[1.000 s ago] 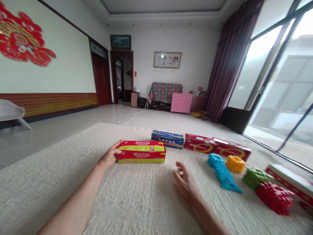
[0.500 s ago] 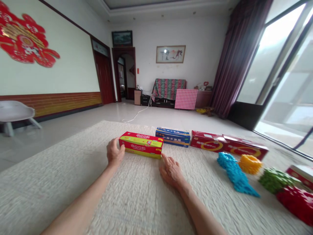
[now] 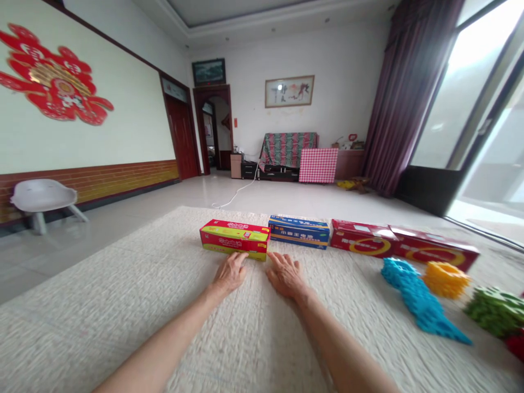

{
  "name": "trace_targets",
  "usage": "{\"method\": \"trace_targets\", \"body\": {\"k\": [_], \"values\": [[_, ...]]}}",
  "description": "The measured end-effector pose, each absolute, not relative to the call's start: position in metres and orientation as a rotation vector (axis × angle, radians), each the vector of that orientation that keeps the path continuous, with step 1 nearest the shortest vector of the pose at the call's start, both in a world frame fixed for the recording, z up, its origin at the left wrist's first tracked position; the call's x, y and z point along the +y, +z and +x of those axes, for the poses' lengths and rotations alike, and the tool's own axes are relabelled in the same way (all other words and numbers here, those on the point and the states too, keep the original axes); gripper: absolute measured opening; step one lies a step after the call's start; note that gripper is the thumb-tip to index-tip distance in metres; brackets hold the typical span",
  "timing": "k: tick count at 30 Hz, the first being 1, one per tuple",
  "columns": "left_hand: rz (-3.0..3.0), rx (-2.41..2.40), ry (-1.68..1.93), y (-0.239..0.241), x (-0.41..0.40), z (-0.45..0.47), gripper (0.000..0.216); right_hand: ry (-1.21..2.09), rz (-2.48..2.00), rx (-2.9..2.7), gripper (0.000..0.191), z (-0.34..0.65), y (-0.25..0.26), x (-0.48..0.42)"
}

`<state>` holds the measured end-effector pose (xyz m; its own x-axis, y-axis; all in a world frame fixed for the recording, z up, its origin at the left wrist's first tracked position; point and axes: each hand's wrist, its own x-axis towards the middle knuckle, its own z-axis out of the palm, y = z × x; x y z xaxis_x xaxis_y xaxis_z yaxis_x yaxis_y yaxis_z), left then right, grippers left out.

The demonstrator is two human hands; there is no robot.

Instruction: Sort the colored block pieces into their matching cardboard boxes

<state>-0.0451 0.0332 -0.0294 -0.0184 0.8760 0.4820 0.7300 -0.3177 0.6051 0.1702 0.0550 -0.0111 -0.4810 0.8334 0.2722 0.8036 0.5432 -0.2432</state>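
The red and yellow box (image 3: 234, 240) lies just beyond both hands, left hand (image 3: 230, 274) and right hand (image 3: 284, 274) flat, open, holding nothing, so an uneven push could skew it against the blue box (image 3: 299, 232).

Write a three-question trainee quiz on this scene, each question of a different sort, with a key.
1. True or false: the left hand grips the red-and-yellow box from above.
2. Which box lies directly right of it? A) blue box B) long red box C) green box
3. Fill in: the right hand lies flat on the ____.

Key
1. False; its fingertips only reach the box's near edge.
2. A
3. mat
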Motion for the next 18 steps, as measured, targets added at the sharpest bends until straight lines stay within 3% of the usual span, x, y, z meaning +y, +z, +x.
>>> {"method": "trace_targets", "body": {"k": [18], "values": [[2.049,1.876,1.187,-0.027,0.117,-0.074,0.042,0.101,-1.249,-2.432,0.056,0.140,-0.015,0.113]]}}
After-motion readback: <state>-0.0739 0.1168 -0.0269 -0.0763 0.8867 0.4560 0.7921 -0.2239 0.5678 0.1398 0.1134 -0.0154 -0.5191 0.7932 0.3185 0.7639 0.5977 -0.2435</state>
